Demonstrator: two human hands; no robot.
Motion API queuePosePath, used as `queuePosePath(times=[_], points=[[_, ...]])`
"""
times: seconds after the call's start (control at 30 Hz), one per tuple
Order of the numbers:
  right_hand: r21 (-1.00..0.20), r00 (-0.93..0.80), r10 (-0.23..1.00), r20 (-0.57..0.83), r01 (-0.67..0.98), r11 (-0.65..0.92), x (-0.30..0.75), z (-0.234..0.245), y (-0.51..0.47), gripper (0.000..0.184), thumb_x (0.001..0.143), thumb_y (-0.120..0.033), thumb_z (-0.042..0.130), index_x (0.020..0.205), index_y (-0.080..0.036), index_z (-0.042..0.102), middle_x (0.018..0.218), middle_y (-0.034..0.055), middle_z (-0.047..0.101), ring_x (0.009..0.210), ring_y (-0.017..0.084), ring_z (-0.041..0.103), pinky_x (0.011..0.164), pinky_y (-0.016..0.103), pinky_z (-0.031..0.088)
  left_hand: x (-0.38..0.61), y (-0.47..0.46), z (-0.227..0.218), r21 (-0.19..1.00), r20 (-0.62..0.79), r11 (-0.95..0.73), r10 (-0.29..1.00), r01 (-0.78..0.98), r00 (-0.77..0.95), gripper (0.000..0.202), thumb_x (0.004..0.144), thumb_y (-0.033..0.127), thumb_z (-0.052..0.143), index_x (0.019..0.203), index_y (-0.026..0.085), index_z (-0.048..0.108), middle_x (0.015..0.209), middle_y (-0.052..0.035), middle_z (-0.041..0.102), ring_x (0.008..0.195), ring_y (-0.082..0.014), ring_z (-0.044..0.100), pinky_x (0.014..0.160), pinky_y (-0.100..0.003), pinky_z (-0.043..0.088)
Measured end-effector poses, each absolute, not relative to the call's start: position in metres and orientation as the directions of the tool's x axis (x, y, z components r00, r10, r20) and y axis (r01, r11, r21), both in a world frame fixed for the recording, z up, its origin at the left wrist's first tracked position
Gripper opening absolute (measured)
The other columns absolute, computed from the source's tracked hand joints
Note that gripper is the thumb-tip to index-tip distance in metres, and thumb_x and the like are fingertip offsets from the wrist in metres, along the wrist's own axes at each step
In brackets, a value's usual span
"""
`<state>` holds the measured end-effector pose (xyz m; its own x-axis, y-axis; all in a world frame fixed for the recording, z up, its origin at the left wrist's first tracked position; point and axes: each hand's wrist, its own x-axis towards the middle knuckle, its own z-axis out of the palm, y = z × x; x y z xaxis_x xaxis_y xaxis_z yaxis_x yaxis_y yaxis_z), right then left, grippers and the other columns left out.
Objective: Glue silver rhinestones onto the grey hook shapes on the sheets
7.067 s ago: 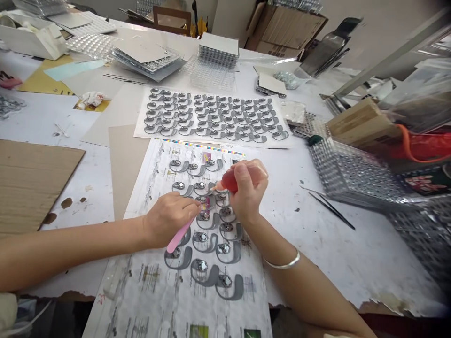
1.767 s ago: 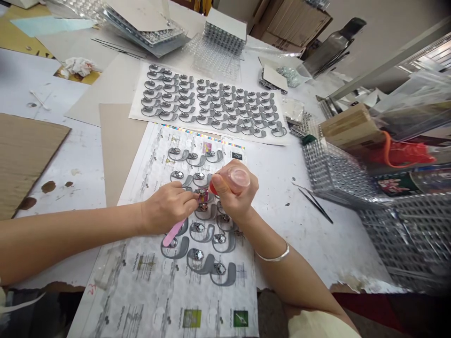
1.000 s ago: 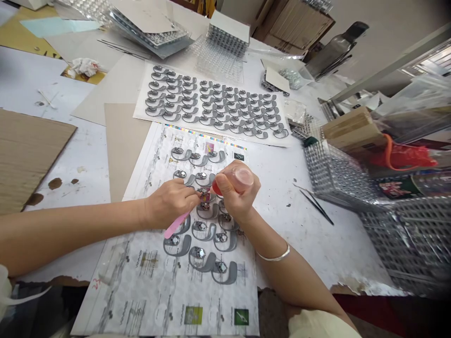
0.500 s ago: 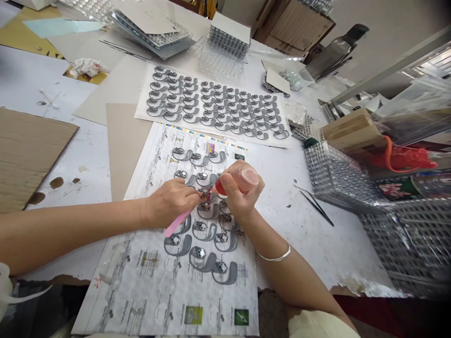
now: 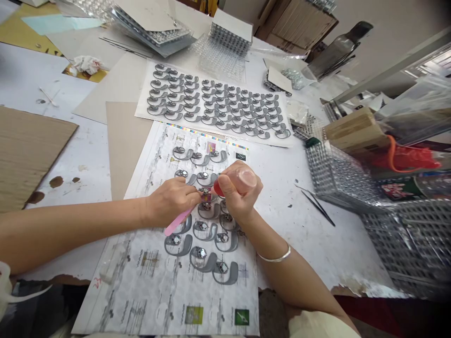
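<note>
Left hand (image 5: 173, 202), closed on 1 pink stick (image 5: 177, 222), fingertips at a small metal piece (image 5: 205, 191) (whether pinched, cannot tell). Right hand (image 5: 240, 203), wrapped around 1 red-tinted squeeze bottle (image 5: 244, 177), nozzle aimed at that piece. Beneath both, a printed sheet (image 5: 158, 286) bearing curved grey pieces (image 5: 210, 263). Black tweezers (image 5: 320, 208), tabletop (image 5: 278, 176), right of sheet.

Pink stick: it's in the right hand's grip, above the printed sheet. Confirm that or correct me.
Wrong hand: the head view shows the pink stick in the left hand's grip. It is above the printed sheet, as you say.
</note>
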<state>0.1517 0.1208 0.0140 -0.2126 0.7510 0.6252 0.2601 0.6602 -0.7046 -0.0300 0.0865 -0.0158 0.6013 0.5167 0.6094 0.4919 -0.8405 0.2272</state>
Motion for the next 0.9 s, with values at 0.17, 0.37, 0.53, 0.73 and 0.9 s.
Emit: queuePosePath(times=[0.17, 0.37, 0.53, 0.73, 0.9], points=[[-0.694, -0.193, 0.741, 0.643, 0.26, 0.671, 0.1509, 0.0116, 0.1211, 0.022, 0.081, -0.024, 0.062, 0.06, -0.019, 0.056, 0.059, 0.0008, 0.055, 0.056, 0.014, 0.051, 0.053, 0.031, 0.042, -0.0299, 0.0882, -0.0153, 0.277, 0.64, -0.843, 0.52, 0.461, 0.566, 0.01, 0.082, 0.007, 0.05, 0.075, 0.014, 0.054, 0.074, -0.0041, 0.069, 0.057, -0.0128, 0.062, 0.051, -0.026, 0.04], [-0.673, -0.214, 0.735, 0.643, 0.302, 0.676, 0.1514, 0.0083, 0.1222, 0.022, 0.083, -0.029, 0.059, 0.064, -0.019, 0.056, 0.062, 0.0015, 0.057, 0.059, 0.015, 0.053, 0.054, 0.032, 0.045, -0.0313, 0.0905, -0.0156, 0.369, 0.644, -0.825, 0.559, 0.428, 0.523, 0.008, 0.079, 0.008, 0.052, 0.08, 0.015, 0.056, 0.076, -0.0025, 0.071, 0.061, -0.0133, 0.065, 0.055, -0.027, 0.042], [-0.661, -0.208, 0.725, 0.657, 0.303, 0.686, 0.1503, 0.0077, 0.1216, 0.023, 0.084, -0.029, 0.059, 0.064, -0.019, 0.055, 0.061, 0.001, 0.056, 0.059, 0.014, 0.053, 0.055, 0.033, 0.046, -0.0315, 0.0907, -0.0162, 0.406, 0.637, -0.813, 0.579, 0.417, 0.509, 0.009, 0.077, 0.007, 0.053, 0.08, 0.015, 0.057, 0.078, -0.0032, 0.072, 0.063, -0.0142, 0.066, 0.058, -0.027, 0.044], [-0.666, -0.213, 0.727, 0.652, 0.297, 0.684, 0.1509, 0.007, 0.1211, 0.023, 0.083, -0.027, 0.06, 0.062, -0.019, 0.056, 0.062, 0.0013, 0.057, 0.059, 0.014, 0.053, 0.056, 0.033, 0.046, -0.0312, 0.0909, -0.0146, 0.442, 0.626, -0.802, 0.597, 0.402, 0.502, 0.009, 0.076, 0.007, 0.055, 0.08, 0.014, 0.058, 0.079, -0.0027, 0.072, 0.063, -0.0139, 0.067, 0.06, -0.028, 0.045], [-0.651, -0.229, 0.723, 0.652, 0.319, 0.688, 0.1507, 0.0089, 0.1209, 0.027, 0.085, -0.029, 0.058, 0.059, -0.019, 0.056, 0.062, 0.0018, 0.057, 0.06, 0.014, 0.054, 0.055, 0.033, 0.047, -0.0314, 0.0907, -0.0137, 0.428, 0.619, -0.8, 0.598, 0.42, 0.509, 0.008, 0.078, 0.009, 0.053, 0.079, 0.015, 0.058, 0.077, -0.0026, 0.072, 0.062, -0.0136, 0.066, 0.059, -0.028, 0.045]])
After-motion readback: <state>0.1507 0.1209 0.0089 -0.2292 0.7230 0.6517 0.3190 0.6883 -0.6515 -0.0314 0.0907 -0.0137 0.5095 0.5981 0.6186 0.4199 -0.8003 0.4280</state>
